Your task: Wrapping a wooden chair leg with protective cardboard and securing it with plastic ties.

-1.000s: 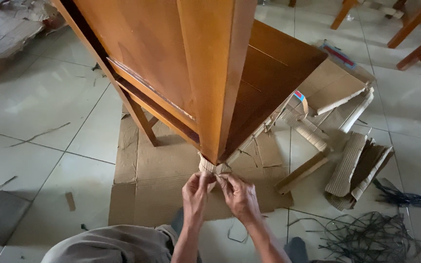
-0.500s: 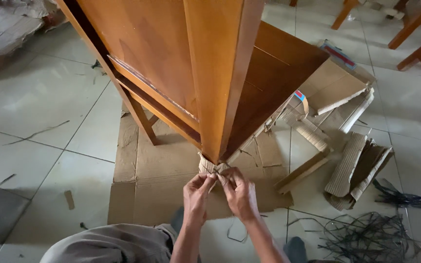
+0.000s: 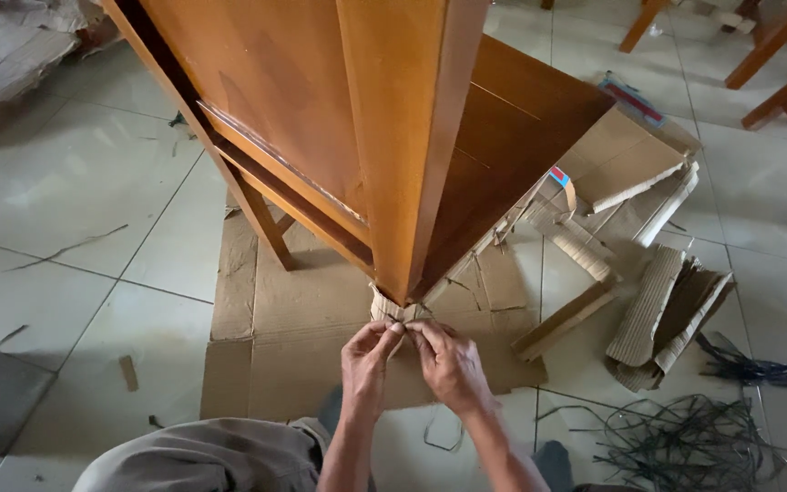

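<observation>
Both hands are working right at the foot of the wooden table's leg (image 3: 403,137), where a cardboard wrap (image 3: 392,310) sits around the very bottom of it. The left hand (image 3: 366,363) and the right hand (image 3: 448,364) meet just below that wrap, fingertips touching each other, fingers pinched together on its loose end. Can't tell if there's a strip or tie in there, it's too small and hidden by the fingers.

The leg stands on a flat sheet of cardboard (image 3: 302,337) spread over the tiled floor (image 3: 75,200). The sheet's near edge runs just under the wrists, its left edge is well clear of the hands.

Room to move: left of the hands the sheet is bare. To the right it's tighter, a pile of corrugated cardboard scraps (image 3: 662,310) lies near, and a tangle of dark straps (image 3: 685,437) sits on the tiles beyond it. The person's knee (image 3: 202,456) is close below the left forearm. Above, the tabletop's edge overhangs the hands.
</observation>
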